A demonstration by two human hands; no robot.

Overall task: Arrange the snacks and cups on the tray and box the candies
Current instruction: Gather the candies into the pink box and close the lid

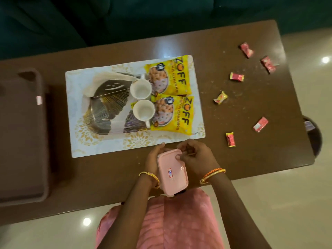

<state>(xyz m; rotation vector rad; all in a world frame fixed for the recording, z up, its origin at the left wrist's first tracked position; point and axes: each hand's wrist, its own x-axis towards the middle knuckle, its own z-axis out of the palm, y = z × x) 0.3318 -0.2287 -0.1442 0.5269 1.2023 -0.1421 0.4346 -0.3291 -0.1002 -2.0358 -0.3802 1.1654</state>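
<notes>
A white patterned tray (86,146) lies on the brown table. On it stand two white cups (140,89) (144,110), and two yellow snack packets (170,76) (175,115) lie to their right. Near the table's front edge both hands hold a pink lidded box (173,174) with a small label. My left hand (153,155) grips its left side. My right hand (195,153) holds its far right corner, thumb on the lid. Several wrapped candies lie scattered on the table's right part, among them a yellow one (220,97) and red ones (236,76) (230,139).
A brown plastic bin (23,194) sits at the table's left end. Crumbs speckle the table (242,168) around the candies. A dark green sofa (125,18) runs behind the table. A dark round object (313,139) shows past the right edge.
</notes>
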